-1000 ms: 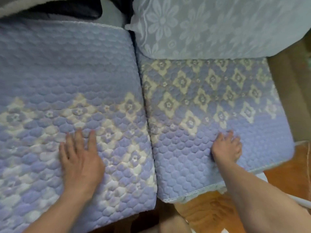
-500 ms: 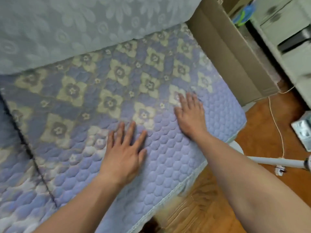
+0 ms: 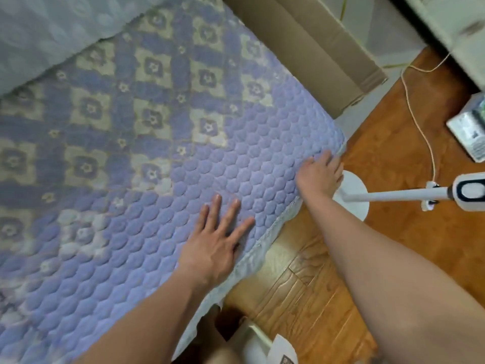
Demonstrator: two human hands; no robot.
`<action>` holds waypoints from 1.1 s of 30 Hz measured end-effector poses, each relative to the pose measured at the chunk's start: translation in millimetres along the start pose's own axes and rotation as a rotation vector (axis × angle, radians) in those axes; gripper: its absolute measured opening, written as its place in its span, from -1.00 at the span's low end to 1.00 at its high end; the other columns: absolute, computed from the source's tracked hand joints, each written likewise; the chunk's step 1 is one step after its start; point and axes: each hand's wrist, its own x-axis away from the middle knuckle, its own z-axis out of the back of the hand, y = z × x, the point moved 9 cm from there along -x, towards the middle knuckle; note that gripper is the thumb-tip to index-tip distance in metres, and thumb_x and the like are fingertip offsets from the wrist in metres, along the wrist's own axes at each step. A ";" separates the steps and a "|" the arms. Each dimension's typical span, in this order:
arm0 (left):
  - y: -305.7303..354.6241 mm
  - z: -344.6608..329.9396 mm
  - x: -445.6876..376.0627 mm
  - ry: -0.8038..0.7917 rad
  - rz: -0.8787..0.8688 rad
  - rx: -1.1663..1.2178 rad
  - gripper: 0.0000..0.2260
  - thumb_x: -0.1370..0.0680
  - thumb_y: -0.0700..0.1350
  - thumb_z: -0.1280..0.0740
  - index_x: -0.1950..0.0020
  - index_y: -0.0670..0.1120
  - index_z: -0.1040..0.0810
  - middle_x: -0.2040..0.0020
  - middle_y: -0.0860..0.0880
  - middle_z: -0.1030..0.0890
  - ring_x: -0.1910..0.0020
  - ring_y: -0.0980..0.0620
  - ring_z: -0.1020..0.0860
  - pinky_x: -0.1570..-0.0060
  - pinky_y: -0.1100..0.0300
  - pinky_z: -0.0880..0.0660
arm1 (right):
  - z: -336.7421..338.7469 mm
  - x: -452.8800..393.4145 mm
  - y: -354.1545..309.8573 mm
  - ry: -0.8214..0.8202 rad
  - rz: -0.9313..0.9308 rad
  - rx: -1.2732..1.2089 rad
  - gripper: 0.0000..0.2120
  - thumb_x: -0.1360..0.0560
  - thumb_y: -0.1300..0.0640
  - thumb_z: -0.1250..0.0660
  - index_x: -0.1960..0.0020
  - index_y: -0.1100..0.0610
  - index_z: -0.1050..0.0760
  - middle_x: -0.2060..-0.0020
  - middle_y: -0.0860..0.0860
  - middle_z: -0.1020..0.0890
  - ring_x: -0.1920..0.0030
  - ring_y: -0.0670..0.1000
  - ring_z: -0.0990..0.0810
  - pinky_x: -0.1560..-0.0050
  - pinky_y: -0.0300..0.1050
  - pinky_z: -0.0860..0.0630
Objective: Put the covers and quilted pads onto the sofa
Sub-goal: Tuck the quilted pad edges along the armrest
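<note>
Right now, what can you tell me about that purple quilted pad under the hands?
The quilted pad looks like soft stitched fabric, lavender with a honeycomb quilting near its front and cream flower squares farther back. A pale trim runs along its front edge. It lies flat over the sofa seat, its corner overhanging the wooden floor. The left hand presses flat on it with spread fingers; the right hand rests at its front corner. A grey floral cover borders it behind.

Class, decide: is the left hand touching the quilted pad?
Touching. The head view shows the left hand lying flat, fingers spread, on the quilted pad near its front edge.
</note>
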 end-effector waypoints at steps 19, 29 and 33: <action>-291.0 -158.9 639.3 0.129 1.385 0.354 -0.48 -0.67 0.16 -0.06 -0.63 0.11 -0.14 -0.63 -0.18 -0.08 -0.57 -0.29 -0.10 -0.44 -0.36 -0.19 | -204.1 682.5 -245.2 -0.303 1.596 0.128 -0.45 -0.57 0.01 -0.23 -0.54 0.08 -0.28 -0.57 0.19 -0.18 -0.58 0.24 -0.12 -0.53 0.22 -0.17; -306.5 -189.5 711.4 0.094 1.044 0.242 -0.43 -0.53 0.15 -0.28 -0.55 0.12 -0.34 -0.57 -0.11 -0.30 -0.49 -0.20 -0.30 -0.27 -0.36 -0.27 | -255.3 695.3 -252.7 -0.172 1.369 0.469 -0.42 -0.67 -0.21 0.09 -0.64 -0.09 0.07 -0.63 -0.04 0.08 -0.62 0.05 0.14 -0.58 0.15 0.15; -311.8 -184.1 709.9 0.103 1.015 0.265 -0.43 -0.47 0.16 -0.45 -0.46 0.10 -0.48 -0.48 -0.14 -0.40 -0.38 -0.25 -0.36 -0.27 -0.22 -0.33 | -234.7 682.7 -297.8 -0.110 0.935 0.255 -0.41 -0.67 -0.15 0.07 -0.63 0.05 0.01 -0.62 0.15 0.01 -0.60 0.23 0.08 -0.56 0.25 0.09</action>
